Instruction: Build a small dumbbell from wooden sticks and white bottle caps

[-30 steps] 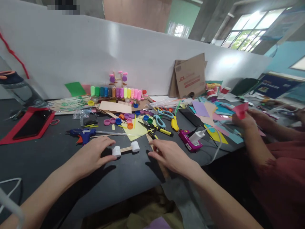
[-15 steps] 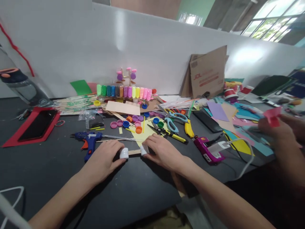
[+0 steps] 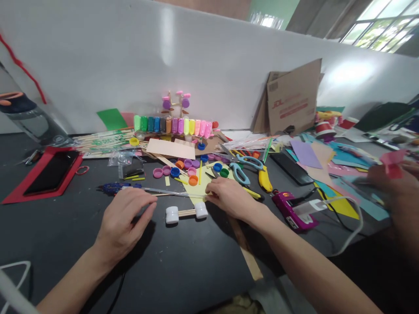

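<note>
Two pairs of white bottle caps joined by thin wooden sticks lie on the dark table between my hands, touched by neither. My left hand is over the handle of a blue glue gun, with thumb and index finger apart; the handle is hidden beneath it. A long clear glue stick extends right from the gun's rear. My right hand has its fingertips drawn together at the far end of that glue stick and a thin wooden stick; whether it grips either is hidden.
Coloured caps, blue-handled scissors and a yellow cutter lie beyond my hands. A purple power strip with a white plug sits right. Another person's hand holds red paper. A flat wooden strip lies near the front edge.
Both hands have let go of the joined white caps, which now lie on the table. My left hand has moved left to the glue gun, my right to the glue stick's end.
</note>
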The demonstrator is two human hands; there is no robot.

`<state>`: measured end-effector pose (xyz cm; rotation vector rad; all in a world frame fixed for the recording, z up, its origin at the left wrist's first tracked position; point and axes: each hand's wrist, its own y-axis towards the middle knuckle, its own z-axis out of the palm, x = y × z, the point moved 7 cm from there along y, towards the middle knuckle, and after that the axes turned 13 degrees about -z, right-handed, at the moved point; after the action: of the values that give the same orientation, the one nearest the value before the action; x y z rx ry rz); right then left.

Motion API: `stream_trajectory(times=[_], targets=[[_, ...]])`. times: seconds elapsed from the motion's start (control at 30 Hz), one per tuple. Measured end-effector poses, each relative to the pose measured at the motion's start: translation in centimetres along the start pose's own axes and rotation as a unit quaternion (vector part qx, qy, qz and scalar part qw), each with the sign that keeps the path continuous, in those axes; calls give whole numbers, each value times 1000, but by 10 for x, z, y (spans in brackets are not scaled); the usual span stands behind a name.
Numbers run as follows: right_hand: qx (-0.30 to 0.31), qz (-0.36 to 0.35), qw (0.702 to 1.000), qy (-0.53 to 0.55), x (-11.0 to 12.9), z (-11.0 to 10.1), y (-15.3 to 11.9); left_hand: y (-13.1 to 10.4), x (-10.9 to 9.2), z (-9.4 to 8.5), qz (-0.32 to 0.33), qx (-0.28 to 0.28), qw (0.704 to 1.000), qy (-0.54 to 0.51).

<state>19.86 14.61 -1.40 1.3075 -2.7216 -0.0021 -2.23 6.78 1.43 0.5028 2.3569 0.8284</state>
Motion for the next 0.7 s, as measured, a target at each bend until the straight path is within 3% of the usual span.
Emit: stream_trajectory(times=[0.13, 0.27, 0.37, 0.43, 0.5, 0.57, 0.63, 0.7], targets=[[-8, -18, 1000, -2, 6, 9, 12, -3, -2, -11, 32, -54, 998, 3], [-66, -2, 998, 13, 0, 12, 5, -3, 10, -37, 5, -170, 985, 26], [-111, 11, 993, 36, -7, 10, -4, -4, 22, -56, -48, -256, 965, 12], [-133, 10, 990, 53, -9, 8, -8, -4, 31, -63, -103, -283, 954, 0], [-149, 7, 986, 68, -10, 6, -10, 1, 40, -61, -169, -240, 955, 47], [-160, 4, 984, 81, -10, 6, -11, 9, 50, -53, -227, -138, 957, 117], [-166, 1, 982, 93, -10, 6, -10, 13, 63, -40, -302, 22, 936, 182], [-169, 1, 980, 101, -11, 7, -10, 3, 76, -28, -386, 202, 868, 239]])
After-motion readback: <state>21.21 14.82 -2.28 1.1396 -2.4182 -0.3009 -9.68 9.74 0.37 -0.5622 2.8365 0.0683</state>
